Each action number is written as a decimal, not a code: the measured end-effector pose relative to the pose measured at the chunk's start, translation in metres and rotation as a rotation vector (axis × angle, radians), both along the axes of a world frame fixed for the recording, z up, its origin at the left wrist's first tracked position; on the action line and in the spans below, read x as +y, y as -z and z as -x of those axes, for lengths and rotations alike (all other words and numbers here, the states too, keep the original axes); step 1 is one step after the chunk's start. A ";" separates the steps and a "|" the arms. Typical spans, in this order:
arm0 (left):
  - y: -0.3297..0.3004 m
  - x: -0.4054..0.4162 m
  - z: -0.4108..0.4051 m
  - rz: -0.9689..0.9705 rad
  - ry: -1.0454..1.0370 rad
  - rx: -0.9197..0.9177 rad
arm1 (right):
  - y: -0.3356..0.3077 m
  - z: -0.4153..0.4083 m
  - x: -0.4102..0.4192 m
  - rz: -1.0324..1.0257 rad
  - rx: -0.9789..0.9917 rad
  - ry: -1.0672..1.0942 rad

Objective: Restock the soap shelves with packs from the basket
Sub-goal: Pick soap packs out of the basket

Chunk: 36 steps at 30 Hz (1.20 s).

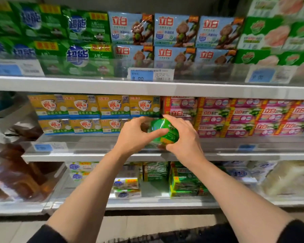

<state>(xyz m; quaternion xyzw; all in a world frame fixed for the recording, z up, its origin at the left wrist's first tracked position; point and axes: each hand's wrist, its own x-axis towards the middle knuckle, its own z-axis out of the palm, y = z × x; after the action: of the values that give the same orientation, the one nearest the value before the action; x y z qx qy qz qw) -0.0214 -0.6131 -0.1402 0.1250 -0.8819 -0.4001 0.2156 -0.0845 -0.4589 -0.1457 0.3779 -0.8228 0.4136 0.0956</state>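
A green soap pack (162, 131) is held between both hands at the front of the middle shelf (95, 156). My left hand (135, 137) grips its left side, with the thumb across the front. My right hand (182, 137) grips its right side and top edge. The pack sits in the gap between the yellow soap packs (95, 113) on the left and the pink soap packs (235, 118) on the right. The basket is not in view.
The top shelf (147, 88) carries green, blue monkey-print and green-and-pink packs behind price tags (150, 74). The bottom shelf (156, 201) holds white bars and green packs (186, 183). Brown bottles (16, 172) stand at the left. Floor lies below.
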 end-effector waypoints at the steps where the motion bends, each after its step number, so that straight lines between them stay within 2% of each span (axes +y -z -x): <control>1: 0.002 -0.002 -0.003 -0.066 -0.007 -0.033 | 0.000 -0.001 0.001 -0.022 -0.039 -0.016; 5: 0.022 -0.001 -0.015 -0.345 -0.134 -0.031 | -0.003 -0.009 0.006 -0.157 -0.095 -0.048; 7: 0.028 -0.001 -0.027 -0.516 -0.213 0.032 | -0.008 -0.010 0.014 -0.085 -0.109 0.015; 9: 0.023 -0.003 -0.042 -0.595 -0.225 0.086 | -0.014 -0.010 0.028 0.053 -0.114 0.041; 13: -0.015 -0.010 -0.083 -0.622 -0.115 0.239 | -0.035 -0.015 0.043 0.371 0.044 0.135; 15: -0.038 -0.019 -0.103 -0.608 -0.085 0.329 | -0.052 -0.021 0.037 0.418 0.132 0.178; 21: -0.107 -0.061 -0.155 -0.476 -0.109 0.518 | -0.111 -0.045 -0.011 0.394 0.234 0.056; 24: -0.126 -0.084 -0.174 -0.456 -0.182 0.574 | -0.134 -0.053 -0.045 0.289 0.260 -0.054; 26: -0.132 -0.099 -0.182 -0.506 -0.250 0.646 | -0.145 -0.057 -0.067 0.205 0.266 -0.093; 29: -0.136 -0.120 -0.186 -0.712 -0.310 0.780 | -0.160 -0.065 -0.095 0.146 0.272 -0.150; 31: -0.139 -0.127 -0.182 -0.792 -0.304 0.823 | -0.172 -0.076 -0.116 0.164 0.145 -0.265; 34: -0.145 -0.125 -0.167 -0.832 -0.204 0.806 | -0.188 -0.101 -0.153 0.103 -0.239 -0.481; 36: -0.147 -0.121 -0.155 -0.864 -0.132 0.794 | -0.191 -0.114 -0.176 0.140 -0.395 -0.552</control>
<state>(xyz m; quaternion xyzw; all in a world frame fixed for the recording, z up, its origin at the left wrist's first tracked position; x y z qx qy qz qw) 0.1332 -0.7344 0.0072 0.0968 -0.4810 -0.7250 0.4833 0.0291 -0.6352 0.0457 0.4916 -0.6618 0.5443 -0.1553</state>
